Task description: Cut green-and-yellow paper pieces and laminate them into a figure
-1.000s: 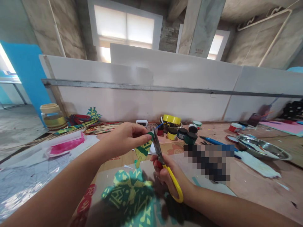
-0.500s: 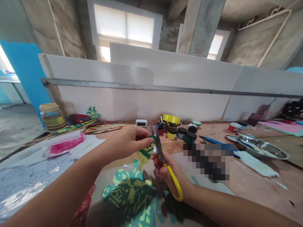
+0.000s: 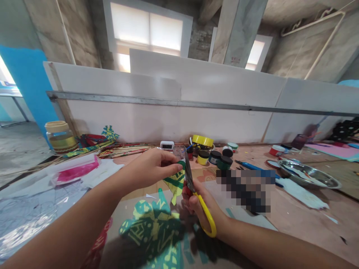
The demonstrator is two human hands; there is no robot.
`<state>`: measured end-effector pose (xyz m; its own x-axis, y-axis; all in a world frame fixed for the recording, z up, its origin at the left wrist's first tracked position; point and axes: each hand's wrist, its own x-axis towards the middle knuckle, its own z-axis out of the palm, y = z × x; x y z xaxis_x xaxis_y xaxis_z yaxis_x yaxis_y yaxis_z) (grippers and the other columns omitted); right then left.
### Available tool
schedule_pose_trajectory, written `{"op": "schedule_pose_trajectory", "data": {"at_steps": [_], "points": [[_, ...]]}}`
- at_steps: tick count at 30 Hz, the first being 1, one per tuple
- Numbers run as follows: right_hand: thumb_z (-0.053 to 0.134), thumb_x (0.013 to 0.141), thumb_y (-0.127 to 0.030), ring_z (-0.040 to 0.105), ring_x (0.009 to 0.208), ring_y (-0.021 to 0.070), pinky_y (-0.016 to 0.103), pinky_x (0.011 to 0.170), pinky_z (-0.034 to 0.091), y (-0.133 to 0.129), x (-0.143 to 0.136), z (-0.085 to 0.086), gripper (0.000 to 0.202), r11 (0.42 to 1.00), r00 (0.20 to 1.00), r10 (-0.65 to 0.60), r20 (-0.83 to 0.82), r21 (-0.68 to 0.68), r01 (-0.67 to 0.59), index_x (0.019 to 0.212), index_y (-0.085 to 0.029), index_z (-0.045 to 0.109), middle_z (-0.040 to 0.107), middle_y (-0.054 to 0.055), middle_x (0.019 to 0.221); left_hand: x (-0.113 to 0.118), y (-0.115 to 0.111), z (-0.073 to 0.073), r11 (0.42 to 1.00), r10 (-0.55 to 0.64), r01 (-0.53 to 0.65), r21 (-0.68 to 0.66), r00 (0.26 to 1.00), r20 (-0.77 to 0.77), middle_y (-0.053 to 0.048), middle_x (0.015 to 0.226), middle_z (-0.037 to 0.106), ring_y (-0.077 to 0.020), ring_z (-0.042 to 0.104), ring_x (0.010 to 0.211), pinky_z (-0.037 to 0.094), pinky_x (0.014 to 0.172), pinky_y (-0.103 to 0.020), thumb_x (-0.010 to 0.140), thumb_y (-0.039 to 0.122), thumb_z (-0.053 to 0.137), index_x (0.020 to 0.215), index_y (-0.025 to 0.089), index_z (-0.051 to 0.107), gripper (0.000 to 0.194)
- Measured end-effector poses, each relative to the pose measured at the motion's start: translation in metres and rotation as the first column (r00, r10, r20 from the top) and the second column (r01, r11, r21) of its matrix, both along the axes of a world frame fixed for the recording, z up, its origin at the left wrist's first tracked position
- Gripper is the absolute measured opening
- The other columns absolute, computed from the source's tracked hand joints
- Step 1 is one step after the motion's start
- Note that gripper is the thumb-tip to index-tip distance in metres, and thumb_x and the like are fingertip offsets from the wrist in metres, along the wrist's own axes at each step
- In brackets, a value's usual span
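Paper cutout (image 3: 175,182), pinched in my left hand (image 3: 151,168), now hangs lower against the scissors (image 3: 193,194) my right hand (image 3: 199,205) grips; cutting continues.

The green-and-yellow paper piece (image 3: 175,180) pinched in the left hand (image 3: 153,167) has turned, so more of its patterned face now shows and hangs lower beside the scissors (image 3: 196,196). The right hand (image 3: 200,207) has edged closer to the left.

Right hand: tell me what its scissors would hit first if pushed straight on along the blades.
Probably the small clear jar just past the scissors tips held by the right hand, though depth is unclear.
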<state>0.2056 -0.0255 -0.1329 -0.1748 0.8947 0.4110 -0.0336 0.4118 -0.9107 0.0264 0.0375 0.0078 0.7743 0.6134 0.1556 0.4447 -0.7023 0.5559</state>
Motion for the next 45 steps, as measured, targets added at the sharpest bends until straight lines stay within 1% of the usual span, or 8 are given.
{"op": "schedule_pose_trajectory", "data": {"at_steps": [10, 14, 20, 25, 29, 32, 37, 45], "points": [[0.051, 0.079, -0.075, 0.03, 0.055, 0.0078, 0.023, 0.047, 0.026, -0.001, -0.002, 0.004, 0.057, 0.999, 1.0, -0.015, 0.003, -0.034, 0.015, 0.099, -0.021, 0.047, 0.039, -0.005, 0.077, -0.001, 0.0, 0.0, 1.0, -0.01, 0.01, -0.011, 1.0, 0.006, 0.004, 0.064, 0.034, -0.0102, 0.034, 0.059, 0.023, 0.052, -0.026, 0.093, 0.04, 0.046, 0.074, 0.016, 0.06, 0.033], [0.05, 0.077, -0.078, 0.03, 0.056, 0.0084, 0.022, 0.047, 0.027, -0.002, -0.003, 0.006, 0.062, 0.999, 0.999, -0.023, 0.024, -0.029, 0.024, 0.101, -0.02, 0.048, 0.039, -0.005, 0.076, 0.0, 0.001, 0.0, 1.0, -0.004, 0.004, -0.011, 1.0, 0.003, 0.004, 0.064, 0.036, -0.0104, 0.035, 0.059, 0.024, 0.052, -0.025, 0.092, 0.039, 0.047, 0.075, 0.017, 0.061, 0.032], [0.055, 0.077, -0.074, 0.031, 0.054, 0.0075, 0.021, 0.047, 0.027, -0.002, -0.002, 0.005, 0.058, 0.996, 0.998, -0.059, 0.005, -0.073, 0.059, 0.1, -0.021, 0.049, 0.041, -0.004, 0.077, 0.001, -0.001, 0.001, 1.0, -0.003, 0.003, -0.015, 1.0, 0.002, 0.004, 0.064, 0.036, -0.0102, 0.036, 0.06, 0.025, 0.052, -0.025, 0.092, 0.038, 0.047, 0.074, 0.017, 0.06, 0.031], [0.057, 0.071, -0.079, 0.028, 0.055, 0.0079, 0.021, 0.046, 0.024, -0.004, -0.003, 0.014, 0.067, 0.991, 0.998, -0.062, 0.002, -0.115, 0.062, 0.101, -0.018, 0.051, 0.04, -0.004, 0.075, 0.0, -0.002, 0.004, 1.0, 0.009, -0.009, 0.01, 1.0, -0.013, 0.005, 0.063, 0.035, -0.0096, 0.035, 0.058, 0.024, 0.051, -0.025, 0.092, 0.039, 0.048, 0.069, 0.017, 0.053, 0.032], [0.06, 0.069, -0.078, 0.026, 0.053, 0.007, 0.021, 0.046, 0.022, -0.006, -0.005, 0.019, 0.068, 0.987, 0.999, -0.05, -0.018, -0.156, 0.047, 0.098, -0.018, 0.05, 0.038, -0.005, 0.072, -0.001, -0.001, 0.005, 0.999, 0.013, -0.011, 0.036, 0.999, -0.038, 0.005, 0.064, 0.035, -0.0103, 0.035, 0.059, 0.025, 0.052, -0.026, 0.092, 0.041, 0.047, 0.07, 0.017, 0.054, 0.033], [0.061, 0.07, -0.076, 0.026, 0.052, 0.0068, 0.021, 0.045, 0.022, -0.007, -0.006, 0.018, 0.064, 0.986, 0.998, -0.044, -0.034, -0.164, 0.038, 0.096, -0.019, 0.049, 0.037, -0.006, 0.071, -0.002, -0.001, 0.005, 0.999, 0.017, -0.016, 0.035, 0.999, -0.041, 0.004, 0.064, 0.035, -0.0107, 0.036, 0.06, 0.025, 0.053, -0.026, 0.092, 0.042, 0.046, 0.072, 0.018, 0.055, 0.033], [0.062, 0.07, -0.074, 0.026, 0.052, 0.0072, 0.021, 0.046, 0.021, -0.004, -0.005, 0.013, 0.062, 0.987, 0.998, -0.041, -0.056, -0.159, 0.032, 0.097, -0.02, 0.051, 0.038, -0.006, 0.071, -0.003, -0.001, 0.004, 0.999, 0.022, -0.02, 0.043, 0.999, -0.035, 0.004, 0.064, 0.034, -0.0108, 0.036, 0.059, 0.026, 0.053, -0.025, 0.092, 0.044, 0.047, 0.069, 0.018, 0.05, 0.035], [0.063, 0.074, -0.069, 0.028, 0.055, 0.0083, 0.02, 0.046, 0.024, -0.003, -0.004, 0.009, 0.055, 0.989, 0.998, -0.061, -0.032, -0.139, 0.056, 0.097, -0.02, 0.053, 0.041, -0.003, 0.074, -0.005, 0.0, 0.006, 1.0, 0.011, -0.011, 0.024, 1.0, -0.001, 0.002, 0.066, 0.048, -0.0123, 0.044, 0.061, 0.032, 0.056, -0.023, 0.09, 0.046, 0.048, 0.082, 0.017, 0.065, 0.034]]}}
